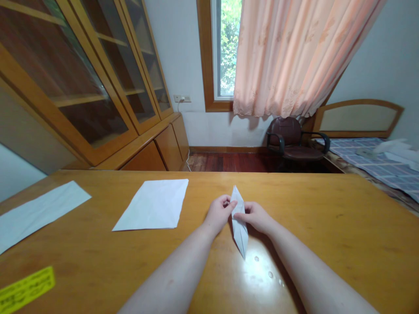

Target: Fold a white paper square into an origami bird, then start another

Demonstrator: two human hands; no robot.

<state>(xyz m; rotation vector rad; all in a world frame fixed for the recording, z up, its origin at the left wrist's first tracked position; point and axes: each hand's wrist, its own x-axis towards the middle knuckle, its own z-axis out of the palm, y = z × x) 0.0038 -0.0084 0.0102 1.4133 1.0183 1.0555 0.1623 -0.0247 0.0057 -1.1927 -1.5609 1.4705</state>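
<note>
The left hand (pixel 218 213) and the right hand (pixel 255 216) meet over the middle of the wooden table (pixel 327 226), each pinching the same folded paper (pixel 239 222) between thumb and fingertips. The left hand's fingers curl in toward the paper's left edge, the right hand's fingers close on its right edge, and the two hands sit just beside each other with the paper between them. The paper is white, folded into a long narrow shape with a point at each end; one tip stands above the hands toward the far side of the table, the other reaches down toward the person, close to the tabletop. Whether that lower tip touches the wood cannot be told. Both bare forearms run in from the bottom edge of the view and converge on the paper.

To the left of the hands a flat white sheet (pixel 153 205) lies on the table, near but apart from them. Further left, at the table's edge, lies a second white sheet (pixel 36 213), longer and narrower in view. A yellow slip (pixel 26 290) with small print lies in the near left corner.

Beyond the table stand a glass-fronted wooden cabinet (pixel 98 87) on the left, a window (pixel 227 48) with a peach curtain (pixel 294 56), a dark armchair (pixel 291 139) beneath it, and a bed (pixel 376 163) with a checked cover on the right
</note>
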